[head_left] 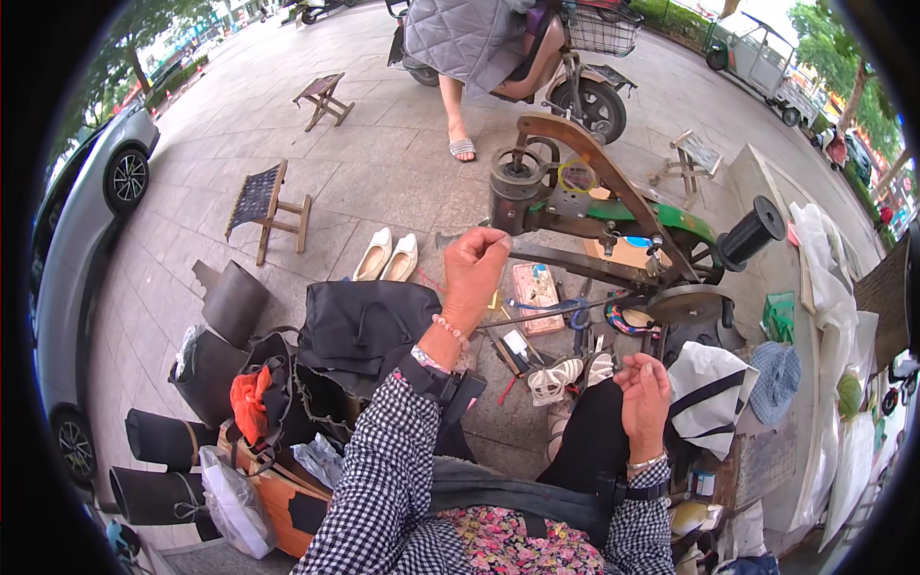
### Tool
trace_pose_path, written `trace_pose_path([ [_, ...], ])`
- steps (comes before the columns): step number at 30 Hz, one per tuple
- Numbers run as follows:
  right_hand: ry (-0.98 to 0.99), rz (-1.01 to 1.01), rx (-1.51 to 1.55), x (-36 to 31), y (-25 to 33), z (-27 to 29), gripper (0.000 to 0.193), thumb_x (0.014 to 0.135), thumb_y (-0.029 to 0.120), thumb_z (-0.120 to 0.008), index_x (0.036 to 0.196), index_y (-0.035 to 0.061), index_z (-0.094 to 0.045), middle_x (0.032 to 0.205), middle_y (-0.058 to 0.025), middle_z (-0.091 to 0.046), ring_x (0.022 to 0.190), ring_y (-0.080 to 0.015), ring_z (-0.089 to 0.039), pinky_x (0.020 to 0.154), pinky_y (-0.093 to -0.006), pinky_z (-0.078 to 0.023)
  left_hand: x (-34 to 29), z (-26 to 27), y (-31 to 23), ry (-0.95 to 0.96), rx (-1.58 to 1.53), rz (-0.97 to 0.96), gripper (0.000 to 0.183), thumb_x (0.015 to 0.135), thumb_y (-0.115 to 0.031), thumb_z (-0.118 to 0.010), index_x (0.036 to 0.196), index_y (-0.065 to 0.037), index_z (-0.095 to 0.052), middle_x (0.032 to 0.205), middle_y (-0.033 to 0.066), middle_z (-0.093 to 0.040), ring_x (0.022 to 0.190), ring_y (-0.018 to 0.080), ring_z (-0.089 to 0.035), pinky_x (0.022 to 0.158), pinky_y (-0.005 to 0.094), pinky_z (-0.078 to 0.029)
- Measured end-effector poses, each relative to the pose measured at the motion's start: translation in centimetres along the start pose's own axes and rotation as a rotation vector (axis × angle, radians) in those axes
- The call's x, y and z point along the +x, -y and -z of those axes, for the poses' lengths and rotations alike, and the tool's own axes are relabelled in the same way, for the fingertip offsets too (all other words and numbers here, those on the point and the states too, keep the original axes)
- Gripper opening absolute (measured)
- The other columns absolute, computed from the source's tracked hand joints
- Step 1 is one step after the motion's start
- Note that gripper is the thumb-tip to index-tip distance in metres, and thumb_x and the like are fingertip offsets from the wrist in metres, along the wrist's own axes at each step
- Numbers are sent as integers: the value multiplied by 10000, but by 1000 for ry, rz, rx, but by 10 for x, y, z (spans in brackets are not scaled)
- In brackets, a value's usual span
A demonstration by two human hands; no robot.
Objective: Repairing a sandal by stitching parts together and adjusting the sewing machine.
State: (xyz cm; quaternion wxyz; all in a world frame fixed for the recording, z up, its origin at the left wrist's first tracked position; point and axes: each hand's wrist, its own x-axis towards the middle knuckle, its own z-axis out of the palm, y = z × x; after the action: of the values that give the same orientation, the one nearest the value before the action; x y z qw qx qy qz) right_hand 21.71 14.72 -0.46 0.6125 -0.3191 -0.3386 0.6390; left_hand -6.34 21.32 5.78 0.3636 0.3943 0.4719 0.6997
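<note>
My left hand [474, 273], with a beaded bracelet on its wrist, is raised in front of an old cobbler's sewing machine [618, 206]. Thumb and fingertips are pinched together close to the machine's round metal head [516, 192]. Anything between them is too fine to make out. My right hand [645, 402] hovers lower, over my dark-trousered knee, its fingers curled and palm turned up. Whatever those fingers hold, if anything, cannot be seen. A large black spool [752, 233] sits at the machine's right end.
White flat shoes [388, 257] stand beyond a black bag [364, 326]. Tools and a pink box [539, 297] lie under the machine. Black rolls [235, 302] and a wooden box [278, 508] crowd my left. Folding stools [264, 211] and a person by a scooter [585, 96] are ahead.
</note>
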Motion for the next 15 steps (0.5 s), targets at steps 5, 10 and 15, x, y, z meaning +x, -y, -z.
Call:
trace_pose_path([
  [5,-10,10,-10,0,0,2,178,886,112,-484,1013,-1,-533,933,-122,-595,728,-180,-573,710,-322,-487,3,-4,0,29,-48,5,74,776,-60,-599,830,-11,-610,655,-21,-544,570,26,-453,494,171,-336],
  [10,-8,3,-28,1,-1,1,173,880,104,-490,1010,-3,-533,928,-119,-594,724,-181,-572,706,-321,-487,5,-5,-6,6,-84,43,74,769,-59,-608,819,-4,-603,651,-24,-541,536,26,-445,468,172,-333],
  [15,-17,-12,-17,1,1,0,169,862,76,-513,1003,-13,-543,936,-128,-597,733,-179,-574,701,-308,-485,3,-3,1,8,-87,40,62,768,-55,-608,806,-7,-602,643,-29,-533,525,22,-431,459,171,-324],
])
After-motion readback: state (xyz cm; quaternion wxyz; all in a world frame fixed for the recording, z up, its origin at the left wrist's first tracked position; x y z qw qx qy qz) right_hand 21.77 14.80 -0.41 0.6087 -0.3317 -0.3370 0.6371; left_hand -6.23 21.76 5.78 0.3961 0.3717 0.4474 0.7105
